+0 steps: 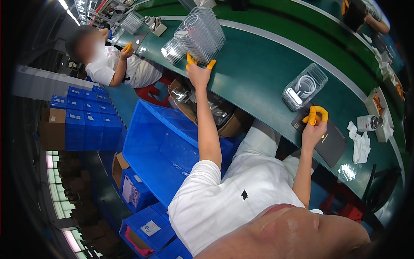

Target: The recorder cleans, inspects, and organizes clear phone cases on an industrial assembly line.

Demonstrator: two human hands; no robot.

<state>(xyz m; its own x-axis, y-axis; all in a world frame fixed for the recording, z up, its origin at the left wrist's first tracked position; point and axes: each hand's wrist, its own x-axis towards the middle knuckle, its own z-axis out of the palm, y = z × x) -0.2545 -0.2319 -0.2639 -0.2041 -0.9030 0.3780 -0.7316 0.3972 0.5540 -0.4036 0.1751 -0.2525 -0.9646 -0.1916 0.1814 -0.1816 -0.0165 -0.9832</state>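
Yellow finger covers sit on the fingers of both my hands. My left hand (199, 75) reaches far out to a tall stack of clear plastic trays (200, 36), with thumb and fingers on either side of its near end. A white coiled cable shows through the upper trays. Over a dark grey mat (332, 146), my right hand (315, 123) is closed, fingertips curled toward the thumb; anything between them is too small to make out. Just beyond it lies a clear tray (317, 75) with a white coiled cable (306, 86) and a white oblong piece (294, 96).
Left of my legs stands a large blue bin (172, 142); a cardboard box (233, 123) with clear bags sits under the green bench (254, 82). A metal can (368, 123) and white cloth (361, 144) lie right. A co-worker (103, 58) sits at far left.
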